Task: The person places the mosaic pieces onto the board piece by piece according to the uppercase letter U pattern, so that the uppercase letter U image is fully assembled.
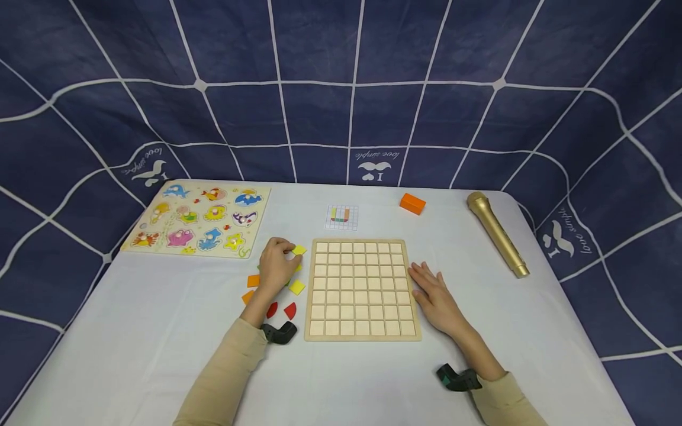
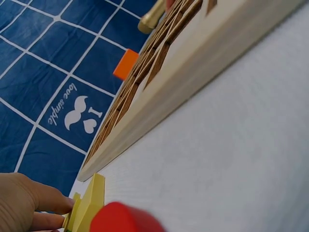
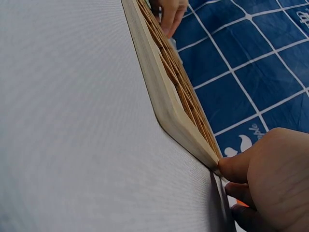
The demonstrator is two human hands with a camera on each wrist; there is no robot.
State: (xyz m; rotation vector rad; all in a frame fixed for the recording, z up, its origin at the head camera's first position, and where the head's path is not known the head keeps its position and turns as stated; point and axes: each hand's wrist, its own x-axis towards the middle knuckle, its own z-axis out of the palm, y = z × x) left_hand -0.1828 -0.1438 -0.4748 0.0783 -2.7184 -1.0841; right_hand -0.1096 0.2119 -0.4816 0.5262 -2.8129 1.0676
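Observation:
My left hand (image 1: 275, 265) is left of the wooden grid board (image 1: 363, 338), with finger and thumb pinching a yellow tile (image 1: 299, 250). In the left wrist view the fingertips meet a thin yellow piece (image 2: 73, 212), with another yellow tile (image 2: 94, 200) right beside it. Under and around this hand lie orange tiles (image 1: 253, 280), a second yellow tile (image 1: 296, 287) and red quarter-round pieces (image 1: 290, 310); the palm hides part of the pile. Fingers extended, my right hand (image 1: 438, 300) touches the board's right edge. The board's squares hold no coloured pieces.
Behind the board lies a small card (image 1: 342, 218) printed with a coloured pattern on a grid. An orange block (image 1: 412, 203) and a gold microphone (image 1: 498, 234) are at the back right. A sea-animal peg puzzle (image 1: 197, 220) occupies the back left.

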